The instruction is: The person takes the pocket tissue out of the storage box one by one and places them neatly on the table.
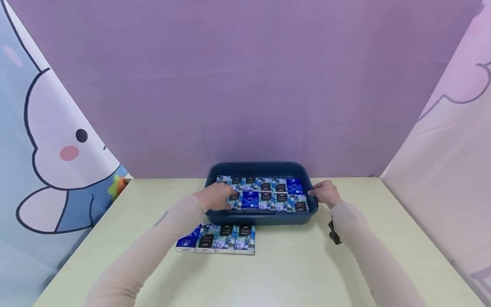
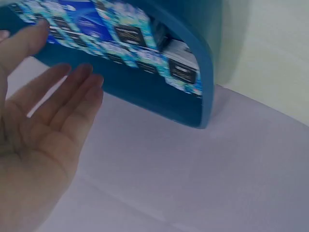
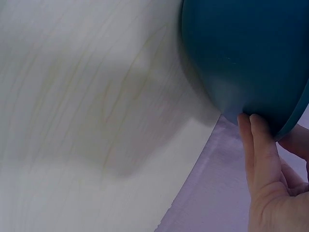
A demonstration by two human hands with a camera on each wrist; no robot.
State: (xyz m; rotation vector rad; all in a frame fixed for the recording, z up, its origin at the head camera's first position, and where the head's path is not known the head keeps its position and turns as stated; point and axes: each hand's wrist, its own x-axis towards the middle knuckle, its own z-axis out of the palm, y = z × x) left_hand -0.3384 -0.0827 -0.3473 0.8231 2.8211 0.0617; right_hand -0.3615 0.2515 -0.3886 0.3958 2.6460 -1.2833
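A dark blue plastic tray (image 1: 261,220) holds two rows of small tissue packs (image 1: 266,201), some with blue floral print and black labels, others plain deep blue. My left hand (image 1: 216,197) reaches over the tray's left side. In the left wrist view its fingers (image 2: 72,99) are fairly straight, with nothing between them and the thumb. At the tray's right end, my right hand (image 1: 325,192) pinches the rim, fingers outside against the wall and thumb at the edge. The packs under my left hand are partly hidden.
In front of the tray, several more tissue packs (image 1: 225,239) lie in a row on the pale table (image 1: 291,268), the leftmost partly behind my left sleeve. A purple cloth backdrop (image 1: 253,85) stands behind the table. A black device (image 1: 335,233) shows at my right wrist.
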